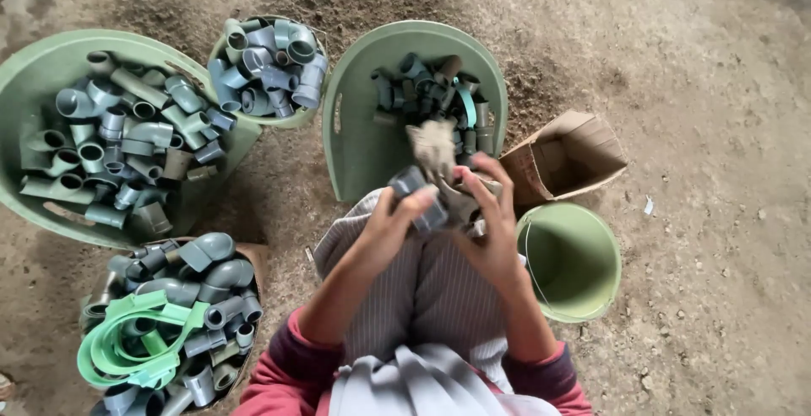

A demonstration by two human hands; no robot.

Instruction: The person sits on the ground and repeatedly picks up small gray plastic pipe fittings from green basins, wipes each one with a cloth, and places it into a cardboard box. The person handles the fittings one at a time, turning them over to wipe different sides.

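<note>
My left hand grips a small grey plastic pipe fitting over my lap. My right hand is closed around another greyish fitting, with a dusty rag or glove sticking up just above both hands. Right beyond the hands stands a tilted green tub with several grey fittings and a green strap piled in its far part.
A big green basin of grey fittings lies at left, a small green bucket of fittings beside it. A brown container with elbows and green straps sits lower left. An empty green bucket and an open cardboard box stand at right on dirt floor.
</note>
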